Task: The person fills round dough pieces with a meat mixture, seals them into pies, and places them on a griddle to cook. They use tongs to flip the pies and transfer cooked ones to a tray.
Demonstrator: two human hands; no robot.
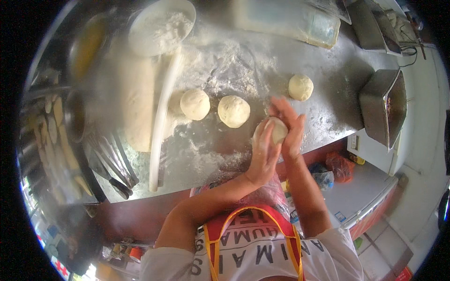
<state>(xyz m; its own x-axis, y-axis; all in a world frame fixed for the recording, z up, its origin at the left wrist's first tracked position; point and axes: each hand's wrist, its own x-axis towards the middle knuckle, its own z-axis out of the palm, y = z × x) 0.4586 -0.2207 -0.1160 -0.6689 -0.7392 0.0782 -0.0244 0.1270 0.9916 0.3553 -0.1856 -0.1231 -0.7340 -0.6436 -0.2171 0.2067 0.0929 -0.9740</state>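
A ball of dough (pixel 279 130) is cupped between my two hands at the front of a floured metal worktop (pixel 211 140). My left hand (pixel 263 151) lies along its left side, fingers pointing away from me. Against its right side rests my right hand (pixel 291 130), the fingers stretched and slightly blurred. Two more dough balls sit to the left, one whitish ball (pixel 195 104) and beside it a second ball (pixel 234 111). Beyond my right hand is another dough ball (pixel 301 87). Loose flour (pixel 232 70) is scattered behind them.
A long white rod (pixel 165 116) lies beside a pale, blurred slab (pixel 139 105). At the back stand a bowl of flour (pixel 161 31) and a translucent plastic container (pixel 316 28). Metal tongs (pixel 114 161) lie front left. A deep metal pan (pixel 381 105) stands at the right edge.
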